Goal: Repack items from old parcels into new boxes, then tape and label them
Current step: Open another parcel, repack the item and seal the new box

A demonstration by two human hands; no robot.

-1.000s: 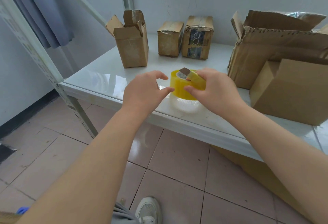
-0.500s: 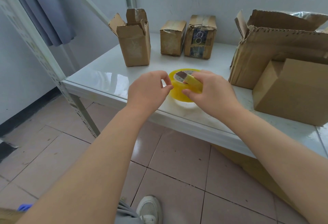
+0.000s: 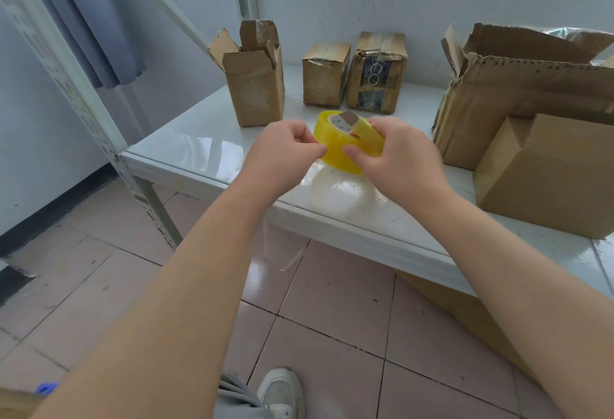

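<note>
Tape roll (image 3: 339,149), yellow, is held tilted just above the worktop (image 3: 199,153), near its front edge. The right hand (image 3: 398,159) grips it, fingers curled round the roll and thumb on its near face. The left hand (image 3: 282,153) has its fingers clenched, thumb and forefinger pinching at the roll's left side. Toward the back edge stand an open tall box (image 3: 255,93), a small taped box (image 3: 325,76) and a printed box (image 3: 377,76). A torn carton (image 3: 518,93) and a plain box (image 3: 548,179) sit at the right end.

Packing room: metal shelving (image 3: 99,113), worn cardboard parcels (image 3: 325,75), tiled floor (image 3: 332,319).
</note>
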